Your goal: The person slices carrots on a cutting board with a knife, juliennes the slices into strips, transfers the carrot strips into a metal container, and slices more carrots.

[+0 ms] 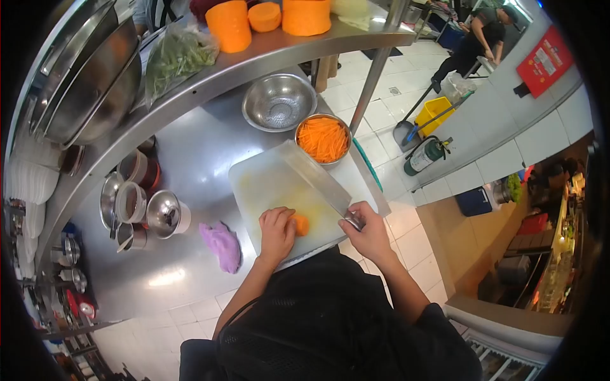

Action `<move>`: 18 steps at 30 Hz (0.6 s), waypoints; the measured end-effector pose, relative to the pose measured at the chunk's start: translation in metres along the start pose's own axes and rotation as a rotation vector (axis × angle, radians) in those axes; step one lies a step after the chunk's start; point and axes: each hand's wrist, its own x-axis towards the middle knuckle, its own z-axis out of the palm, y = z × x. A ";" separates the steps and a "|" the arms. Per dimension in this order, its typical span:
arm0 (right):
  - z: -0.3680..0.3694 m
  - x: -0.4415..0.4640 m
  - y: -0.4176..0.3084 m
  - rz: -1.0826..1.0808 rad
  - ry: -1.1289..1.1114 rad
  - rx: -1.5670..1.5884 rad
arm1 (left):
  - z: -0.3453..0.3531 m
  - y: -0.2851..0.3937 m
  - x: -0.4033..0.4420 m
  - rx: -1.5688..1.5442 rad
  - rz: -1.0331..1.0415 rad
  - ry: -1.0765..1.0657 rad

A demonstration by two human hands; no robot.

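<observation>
1. Currently, clock centred on the cutting board (254, 184), twelve at top of view: orange piece (301, 225), likely carrot, sits at five o'clock, beside my left fingers.
2. My left hand (276, 235), half past six: fingers close together, bent toward the piece. Can't tell whether the thumb pinches it.
3. My right hand (368, 235), four o'clock: closed round the near end of a broad knife (321, 181) pointing toward twelve. Knife and piece look apart.
4. Doing it well, my judgement: tuck left fingertips back, thumb behind, knuckles guiding the knife; seat the piece on a flat face so it can't roll; cut thin and even, like the orange shreds (323, 138) at one o'clock.
5. Purple cloth (220, 246), eight o'clock, is handy if the board gets slick.
6. Hidden: left thumb, underside of the piece, most of the knife's grip. Can't tell if the edge touches the board. My dark clothing (311, 305) overlaps the board's near edge.
7. Cut off: large orange chunk (307, 18) on the shelf past twelve. Green stuff in the plastic bag (178, 60), eleven o'clock: too blurry to name.
</observation>
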 end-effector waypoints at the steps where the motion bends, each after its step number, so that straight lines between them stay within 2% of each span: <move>1: 0.002 0.005 -0.001 0.082 -0.055 0.357 | 0.003 -0.001 0.006 -0.027 0.028 0.024; 2: 0.005 0.009 -0.002 0.162 -0.110 0.714 | 0.006 -0.002 0.010 -0.056 0.053 0.047; 3: -0.002 0.004 -0.017 0.161 -0.100 0.730 | -0.006 0.006 0.009 -0.043 0.063 0.037; 5: -0.017 0.003 -0.036 0.379 -0.221 1.245 | -0.006 0.006 0.011 -0.055 0.055 0.013; 11: -0.020 0.003 -0.033 0.303 -0.219 1.303 | -0.006 -0.009 0.009 -0.011 0.041 -0.043; 14: -0.017 -0.002 -0.038 0.271 -0.214 1.112 | -0.010 -0.021 0.004 0.017 0.053 -0.028; 18: -0.013 -0.012 -0.039 0.299 -0.262 0.833 | -0.022 -0.019 -0.001 0.029 -0.051 0.050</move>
